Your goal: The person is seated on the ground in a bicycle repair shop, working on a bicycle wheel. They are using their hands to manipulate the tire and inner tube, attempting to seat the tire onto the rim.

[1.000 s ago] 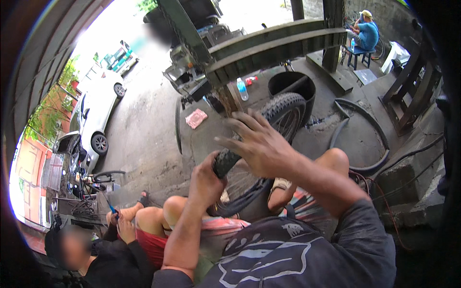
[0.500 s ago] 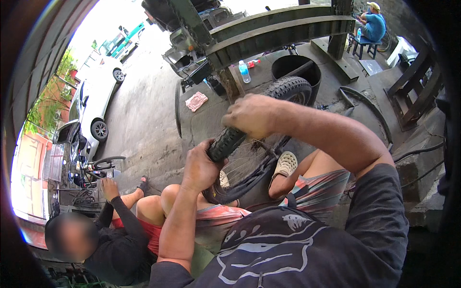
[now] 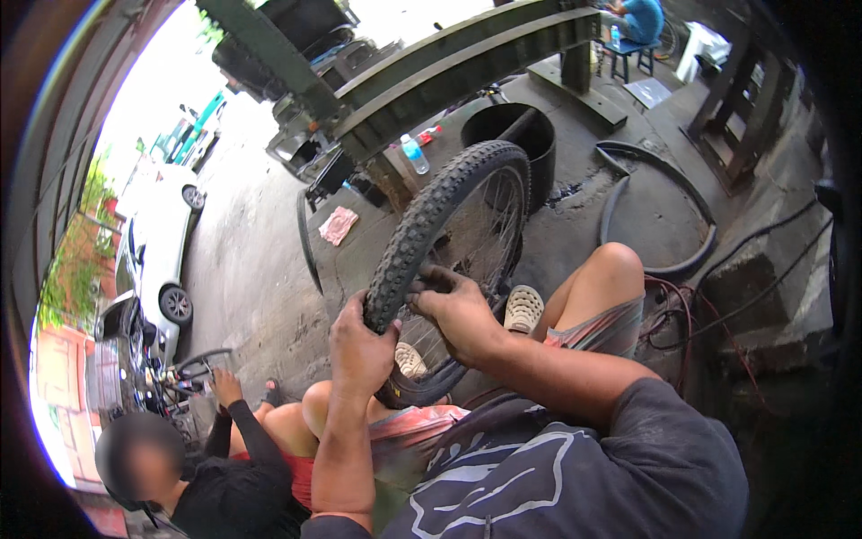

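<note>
A bicycle wheel with a knobby black tire stands tilted between my legs. My left hand is wrapped around the near left part of the tire, thumb on the inner side. Close beside it, my right hand has curled fingers at the tire's inner edge by the rim. Its fingertips are partly hidden, so I cannot tell whether they pinch the tire bead or the rim. Thin spokes show inside the wheel, whose lower part sits near my cream clogs.
Beyond the wheel stands a round black tub beneath a steel frame. A water bottle and pink cloth lie on the ground. At right are a loose tire and hoses. Another person sits at my left.
My right hand has come down from the tire's top to its inner edge, near my left hand. My left hand keeps its hold. The whole view has shifted.
</note>
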Demonstrator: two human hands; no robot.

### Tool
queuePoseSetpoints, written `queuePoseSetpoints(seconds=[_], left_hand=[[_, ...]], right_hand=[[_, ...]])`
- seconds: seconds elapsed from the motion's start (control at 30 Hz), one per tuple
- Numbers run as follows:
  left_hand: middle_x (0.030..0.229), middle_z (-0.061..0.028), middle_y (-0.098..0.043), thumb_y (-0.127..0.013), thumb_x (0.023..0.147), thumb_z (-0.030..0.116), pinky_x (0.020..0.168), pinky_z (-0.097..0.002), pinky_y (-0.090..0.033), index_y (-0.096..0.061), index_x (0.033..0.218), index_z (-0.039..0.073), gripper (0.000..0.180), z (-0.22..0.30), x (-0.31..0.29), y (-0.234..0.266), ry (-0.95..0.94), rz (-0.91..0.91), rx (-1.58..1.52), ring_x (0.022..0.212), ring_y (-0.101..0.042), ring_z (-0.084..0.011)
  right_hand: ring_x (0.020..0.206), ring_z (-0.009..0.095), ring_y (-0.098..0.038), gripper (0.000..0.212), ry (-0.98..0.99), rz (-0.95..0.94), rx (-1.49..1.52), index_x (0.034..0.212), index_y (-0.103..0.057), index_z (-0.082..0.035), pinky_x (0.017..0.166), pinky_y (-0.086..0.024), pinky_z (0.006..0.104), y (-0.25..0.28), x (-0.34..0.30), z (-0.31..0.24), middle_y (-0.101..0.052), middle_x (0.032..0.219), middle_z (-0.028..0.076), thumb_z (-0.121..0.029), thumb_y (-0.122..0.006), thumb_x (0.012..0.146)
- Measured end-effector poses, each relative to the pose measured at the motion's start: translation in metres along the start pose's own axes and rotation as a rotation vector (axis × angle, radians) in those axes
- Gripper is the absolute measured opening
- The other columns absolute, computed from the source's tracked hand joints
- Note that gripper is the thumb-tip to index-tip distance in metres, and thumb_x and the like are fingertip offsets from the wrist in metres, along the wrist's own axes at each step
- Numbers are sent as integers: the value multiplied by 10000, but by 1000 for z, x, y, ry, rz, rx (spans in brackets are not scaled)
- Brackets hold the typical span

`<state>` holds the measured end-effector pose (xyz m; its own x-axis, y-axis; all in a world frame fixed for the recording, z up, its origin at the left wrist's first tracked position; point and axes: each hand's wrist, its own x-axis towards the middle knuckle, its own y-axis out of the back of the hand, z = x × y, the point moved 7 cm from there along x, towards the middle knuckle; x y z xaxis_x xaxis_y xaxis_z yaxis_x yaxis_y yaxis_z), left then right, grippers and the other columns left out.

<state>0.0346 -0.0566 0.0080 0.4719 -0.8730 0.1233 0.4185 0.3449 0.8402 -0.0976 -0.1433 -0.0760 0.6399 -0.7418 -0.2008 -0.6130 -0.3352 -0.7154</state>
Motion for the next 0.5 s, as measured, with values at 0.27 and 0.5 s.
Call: queuePoseSetpoints(seconds=[0.27, 0.5], left_hand=[[1302, -302, -748, -926, 841, 176, 1099, -531, -559, -632, 1461, -59, 726, 0, -4, -3, -38, -35, 71, 1239, -726, -482], [1438, -319, -672, -951, 817, 185, 1157, -535, -531, -534, 1560, -57, 885, -9, -23, -12, -21, -21, 61, 1338, -672, -486]], right_hand=[[1006, 193, -706, 209, -258, 81, 235, 1180, -777, -51, 945, -536, 337, 1, -9, -13, -779, 1128, 60, -129, -773, 986], [1089, 262, -741, 224, -260, 67, 305, 1209, -752, 9, 1066, -580, 416, -16, -15, -4, -779, 1172, 111, -106, -784, 1019]])
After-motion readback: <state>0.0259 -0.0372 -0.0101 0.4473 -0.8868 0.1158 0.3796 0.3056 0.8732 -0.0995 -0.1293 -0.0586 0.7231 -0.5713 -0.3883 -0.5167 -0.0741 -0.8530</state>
